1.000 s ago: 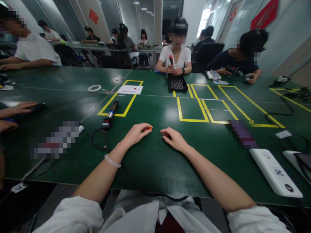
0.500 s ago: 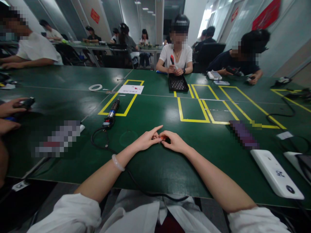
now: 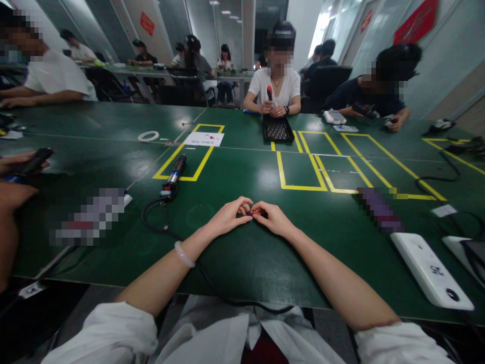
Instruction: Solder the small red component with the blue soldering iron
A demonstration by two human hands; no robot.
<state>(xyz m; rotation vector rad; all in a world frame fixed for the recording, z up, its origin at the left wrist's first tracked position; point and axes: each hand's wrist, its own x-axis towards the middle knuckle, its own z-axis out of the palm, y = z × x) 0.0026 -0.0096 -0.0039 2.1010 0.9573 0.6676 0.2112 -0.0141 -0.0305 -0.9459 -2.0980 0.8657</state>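
Note:
Above the green table (image 3: 246, 268), my left hand (image 3: 230, 216) and my right hand (image 3: 273, 218) meet at their fingertips. Between them is a small red-orange and dark piece (image 3: 251, 213), too small to name and partly covered by fingers. The left thumb and fingers pinch it from one side; the right thumb and fingers close on it from the other. Left of my hands lies a dark cylindrical tool (image 3: 176, 174) with a blue band, its black cable (image 3: 151, 205) curling toward my left forearm.
Across the table a person works over a black tray (image 3: 278, 130). On the right lie a white power bank (image 3: 432, 270) and a blurred phone (image 3: 381, 210). Yellow tape (image 3: 303, 188) marks rectangles; a paper sheet (image 3: 204, 139) and a white ring (image 3: 148, 136) lie further back.
My left index finger, stretched out before, is now bent in toward the small piece. A bit more of the piece shows between my fingertips. At far left, another person's hands have shifted.

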